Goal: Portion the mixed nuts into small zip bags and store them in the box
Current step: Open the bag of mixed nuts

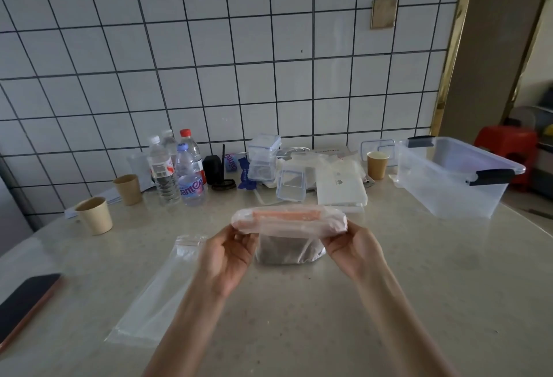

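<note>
1. The bag of nuts point(288, 233) sits at the centre of the frame, held up just above the desk point(389, 302); its dark contents fill the lower part, and the pinkish zip top is blurred.
2. The left hand point(227, 260) pinches the bag's top left corner, fingers curled round the plastic.
3. The right hand point(353, 252) grips the top right corner the same way, so the mouth is stretched between both hands.
4. An empty zip bag point(158, 290) lies flat on the desk just left of the left hand, its red-striped seal toward the wall.
5. The clear storage box point(454, 179) with dark latches stands at the right of the frame, lid off, well apart from the hands.
6. Behind the bag of nuts, toward the tiled wall point(209, 47), lie small clear containers point(263, 158), a white flat box point(341, 189) and a heap of plastic.
7. Water bottles point(179, 170) stand in a cluster at centre left.
8. Paper cups point(94, 215) stand at the left, with one more cup point(377, 164) near the storage box.
9. A dark phone point(25, 302) lies at the lower left edge.
</note>
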